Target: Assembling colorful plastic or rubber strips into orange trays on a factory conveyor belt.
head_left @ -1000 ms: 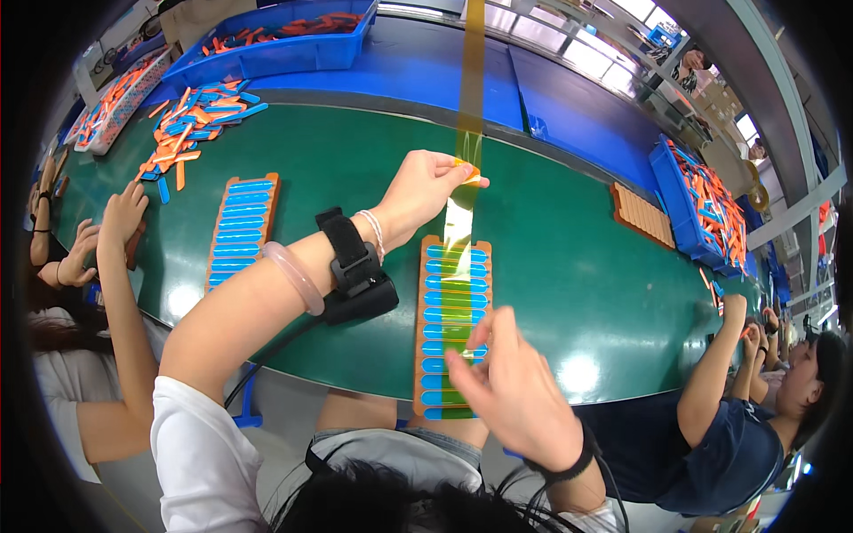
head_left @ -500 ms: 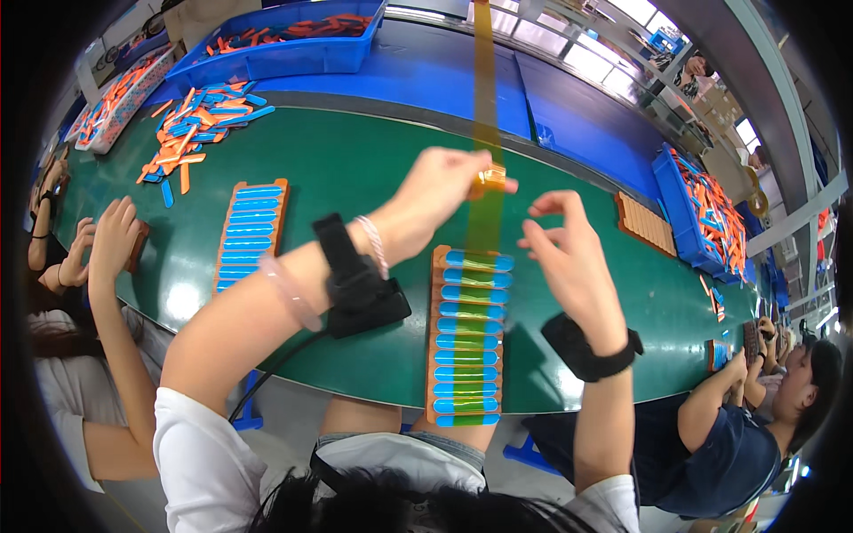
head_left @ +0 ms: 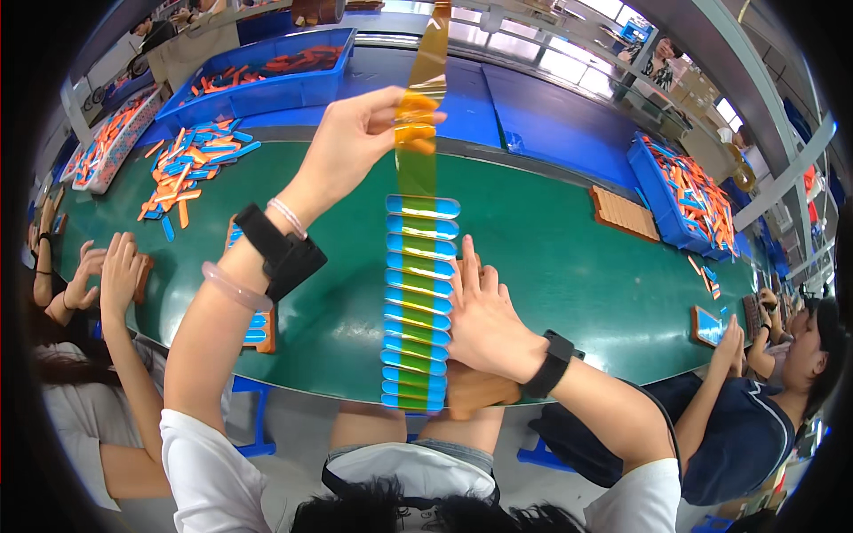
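Note:
My left hand (head_left: 360, 133) pinches a wide amber, see-through tape (head_left: 418, 173) above the far end of a row. The row is made of several short, flat blue sticks with rounded ends (head_left: 416, 306), like small nail files. The tape runs down the middle of them, and they lie side by side along it. My right hand (head_left: 493, 329) is right of the row, its index finger stretched forward. It grips an orange-brown tray (head_left: 480, 391), mostly hidden beneath it; the thumb's hold does not show. The tray's near end sticks out beside the row at the table edge.
A second tray with blue sticks (head_left: 260, 333) lies left, partly behind my left arm. Loose orange and blue sticks (head_left: 187, 169) are heaped far left, near a blue bin (head_left: 258, 75). Another blue bin (head_left: 689, 195) and grooved tray (head_left: 622, 213) stand right. Co-workers sit on both sides.
My left hand has moved left and away with the tape. My right hand has come down onto the tray, which now sits right of the stick row instead of under it.

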`<state>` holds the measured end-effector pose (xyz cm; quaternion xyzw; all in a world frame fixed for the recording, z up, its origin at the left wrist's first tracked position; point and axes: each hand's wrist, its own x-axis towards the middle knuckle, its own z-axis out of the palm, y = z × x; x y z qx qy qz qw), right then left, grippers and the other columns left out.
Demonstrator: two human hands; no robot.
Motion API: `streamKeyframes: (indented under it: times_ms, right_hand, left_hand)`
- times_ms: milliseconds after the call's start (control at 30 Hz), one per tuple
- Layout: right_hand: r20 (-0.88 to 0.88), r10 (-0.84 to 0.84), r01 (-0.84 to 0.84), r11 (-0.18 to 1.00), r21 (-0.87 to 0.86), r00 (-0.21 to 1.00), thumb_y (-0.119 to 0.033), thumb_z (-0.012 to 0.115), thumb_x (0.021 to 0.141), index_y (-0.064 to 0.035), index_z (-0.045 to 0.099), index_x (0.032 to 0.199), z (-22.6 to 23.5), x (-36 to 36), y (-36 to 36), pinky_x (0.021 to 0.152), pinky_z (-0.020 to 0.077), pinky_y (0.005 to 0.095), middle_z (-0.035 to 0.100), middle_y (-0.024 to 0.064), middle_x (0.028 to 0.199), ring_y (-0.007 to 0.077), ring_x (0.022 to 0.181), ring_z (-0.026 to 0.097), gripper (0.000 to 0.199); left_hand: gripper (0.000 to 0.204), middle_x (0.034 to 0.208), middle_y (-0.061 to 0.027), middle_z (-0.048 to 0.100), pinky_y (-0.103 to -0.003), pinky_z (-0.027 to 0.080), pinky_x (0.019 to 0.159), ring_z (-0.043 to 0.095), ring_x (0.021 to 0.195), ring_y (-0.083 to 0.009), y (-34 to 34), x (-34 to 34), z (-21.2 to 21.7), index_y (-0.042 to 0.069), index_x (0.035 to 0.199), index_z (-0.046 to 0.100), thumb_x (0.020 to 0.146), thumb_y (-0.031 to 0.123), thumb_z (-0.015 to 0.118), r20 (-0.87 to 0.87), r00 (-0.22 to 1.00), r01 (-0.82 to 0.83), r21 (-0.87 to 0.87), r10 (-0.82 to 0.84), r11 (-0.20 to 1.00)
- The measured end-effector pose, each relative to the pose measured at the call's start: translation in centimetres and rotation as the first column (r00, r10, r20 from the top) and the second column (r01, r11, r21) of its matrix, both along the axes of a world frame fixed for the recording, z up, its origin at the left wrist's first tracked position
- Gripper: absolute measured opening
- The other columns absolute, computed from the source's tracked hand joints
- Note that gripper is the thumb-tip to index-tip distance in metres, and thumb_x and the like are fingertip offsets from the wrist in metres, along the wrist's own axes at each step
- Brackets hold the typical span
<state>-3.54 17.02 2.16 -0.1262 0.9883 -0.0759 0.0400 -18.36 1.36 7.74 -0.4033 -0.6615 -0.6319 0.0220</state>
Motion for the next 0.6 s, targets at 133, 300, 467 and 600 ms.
streamKeyframes:
  times_ms: [133,300,467,600]
  right_hand:
    - [0.087,0.08,-0.077,0.997,-0.027,0.993,-0.024,0.072,0.058,0.0102,0.01,0.129,1.0,1.9,3.7,0.088,0.038,0.0429,0.023,0.032,0.127,0.0408,0.106,0.037,0.1]
    - [0.179,0.044,-0.053,0.998,0.046,0.983,-0.015,0.07,0.052,0.0105,0.015,0.128,1.7,2.8,7.4,0.088,0.0375,0.0392,0.036,0.0234,0.113,0.0358,0.106,0.038,0.098]
    - [-0.004,0.107,-0.106,0.986,0.127,0.994,-0.005,0.066,0.05,0.0099,0.02,0.127,2.3,2.4,8.1,0.091,0.0351,0.0383,0.037,0.022,0.115,0.0347,0.107,0.039,0.091]
    - [-0.433,0.112,0.007,0.964,0.266,0.894,-0.002,0.066,0.054,0.0012,0.036,0.118,3.7,-1.2,10.6,0.085,0.0363,0.0374,0.044,0.0139,0.11,0.0295,0.105,0.043,0.071]
  left_hand:
    - [0.035,0.094,-0.0133,0.06,-0.028,0.051,0.066,0.062,0.072,-0.0179,0.0,2.6,-0.5,0.002,0.117,0.042,0.086,0.016,0.05,0.228,0.974,0.004,-0.063,0.011,0.998]
    - [0.033,0.089,-0.0127,0.06,-0.029,0.05,0.067,0.06,0.077,-0.0183,-0.5,5.7,-3.0,0.0,0.116,0.043,0.088,0.018,0.046,0.818,0.559,0.095,0.1,-0.136,0.99]
    - [0.04,0.111,-0.0162,0.052,-0.032,0.043,0.085,0.053,0.1,-0.0219,-1.9,9.5,-3.5,-0.004,0.123,0.034,0.088,0.014,0.043,0.882,0.456,-0.068,0.17,-0.121,0.983]
    - [0.055,0.132,-0.0169,0.033,-0.037,0.029,0.099,0.032,0.123,-0.0257,-3.6,13.0,-3.7,0.002,0.133,0.019,0.085,0.009,0.044,0.576,0.805,-0.092,-0.119,0.144,0.989]
